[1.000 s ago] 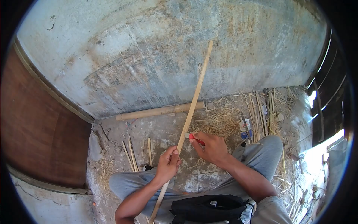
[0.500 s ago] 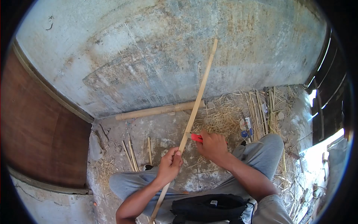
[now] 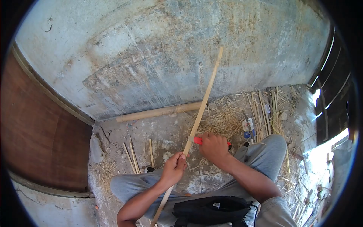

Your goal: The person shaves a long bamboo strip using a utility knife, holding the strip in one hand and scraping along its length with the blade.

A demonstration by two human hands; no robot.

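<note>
A long pale bamboo strip (image 3: 204, 102) runs slanting from my lap up toward the wall. My left hand (image 3: 174, 169) is wrapped around its lower part, thumb on top. Just above that grip, my right hand (image 3: 214, 146) is closed around a red-handled utility knife (image 3: 197, 140), whose short blade meets the strip's right edge. Part of the knife's handle is hidden inside my fingers. A thin curled sliver shows beside the strip between my two hands.
A thick bamboo pole (image 3: 159, 114) lies along the wall's foot. Pale shavings (image 3: 223, 122) are heaped ahead, with a bundle of thin sticks (image 3: 262, 113) to their right. Several strips (image 3: 132, 157) lie at left. A black bag (image 3: 211, 210) rests on my lap.
The bamboo strip's upper end has dropped a little and shifted slightly right. The knife stays against the strip, slightly farther from my left hand, and a thin sliver now shows below it.
</note>
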